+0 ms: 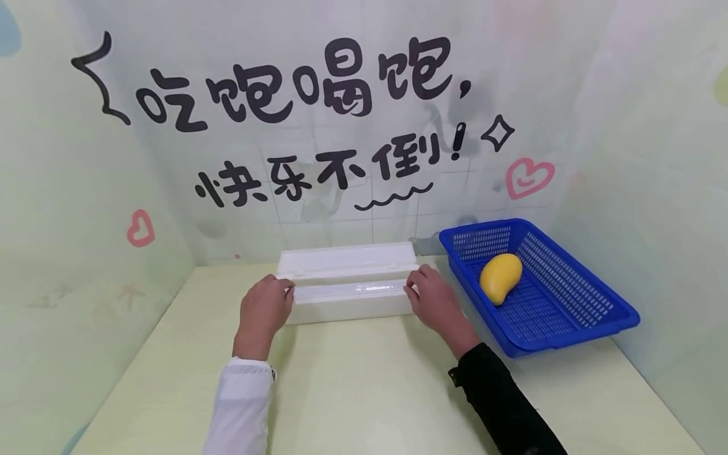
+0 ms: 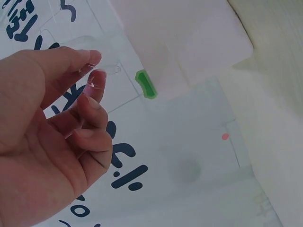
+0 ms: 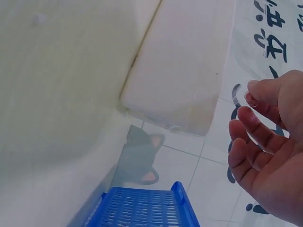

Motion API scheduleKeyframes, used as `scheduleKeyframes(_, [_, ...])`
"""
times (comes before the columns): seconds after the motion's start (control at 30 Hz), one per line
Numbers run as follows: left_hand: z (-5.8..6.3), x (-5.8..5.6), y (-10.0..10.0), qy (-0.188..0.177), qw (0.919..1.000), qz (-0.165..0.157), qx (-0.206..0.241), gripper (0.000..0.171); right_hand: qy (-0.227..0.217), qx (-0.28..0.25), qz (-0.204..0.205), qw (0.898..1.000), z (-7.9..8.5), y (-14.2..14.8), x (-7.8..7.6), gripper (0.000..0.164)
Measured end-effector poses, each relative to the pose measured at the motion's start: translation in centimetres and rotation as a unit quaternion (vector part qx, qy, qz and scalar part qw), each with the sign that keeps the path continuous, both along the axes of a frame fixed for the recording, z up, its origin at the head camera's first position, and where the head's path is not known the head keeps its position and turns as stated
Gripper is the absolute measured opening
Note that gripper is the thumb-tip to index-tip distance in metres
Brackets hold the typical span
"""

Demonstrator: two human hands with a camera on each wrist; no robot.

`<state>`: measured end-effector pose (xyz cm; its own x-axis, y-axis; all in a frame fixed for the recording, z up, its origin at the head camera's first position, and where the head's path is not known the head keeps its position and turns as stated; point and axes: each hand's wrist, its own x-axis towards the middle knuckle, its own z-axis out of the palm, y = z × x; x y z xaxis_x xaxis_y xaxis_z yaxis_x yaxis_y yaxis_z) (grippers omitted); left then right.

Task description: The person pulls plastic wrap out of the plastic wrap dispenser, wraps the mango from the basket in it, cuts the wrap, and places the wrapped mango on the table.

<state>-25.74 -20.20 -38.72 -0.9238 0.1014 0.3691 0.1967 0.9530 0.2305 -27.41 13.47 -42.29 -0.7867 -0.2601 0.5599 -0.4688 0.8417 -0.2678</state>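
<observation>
A long white cling film box (image 1: 348,309) lies crosswise on the table with its lid (image 1: 347,258) raised at the back. At its left end my left hand (image 1: 266,308) pinches a thin edge of clear cling film (image 2: 110,69) between thumb and index finger. On the opposite end my right hand (image 1: 435,300) also pinches the film, thumb against index finger, other fingers loosely bent. Both hands are just above the front of the box. A small green piece (image 2: 150,87) shows at the box's corner in the left wrist view. The film is so clear that most of it barely shows.
To the right stands a blue plastic basket (image 1: 569,300) with a yellow mango (image 1: 500,278) inside. The pale table (image 1: 341,392) extends in front of the box. Behind it rises a wall sheet (image 1: 364,215) printed with large dark characters.
</observation>
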Motion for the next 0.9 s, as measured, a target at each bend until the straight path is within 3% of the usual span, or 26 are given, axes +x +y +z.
scheduleKeyframes(0.27, [1.3, -1.5, -0.2, 0.03, 0.9985, -0.019, -0.042, 0.007, -0.032, -0.007, -0.013, 0.999, 2.2, -0.5, -0.8, 0.01])
scheduleKeyframes(0.53, [1.2, -2.1, -0.5, 0.014, 0.999, -0.016, -0.04, 0.01, -0.102, -0.02, -0.046, 0.993, 3.2, -0.8, -1.7, 0.011])
scheduleKeyframes(0.7, [1.2, -2.7, -0.6, 0.02, 0.9987, -0.008, -0.045, 0.015, -0.11, -0.022, -0.067, 0.991, 3.5, -0.9, -2.2, 0.013])
scheduleKeyframes(0.9, [1.9, -3.1, -0.6, 0.042, 0.998, -0.003, -0.047, 0.016, -0.099, -0.014, -0.085, 0.991, 4.6, -0.9, -2.9, 0.013])
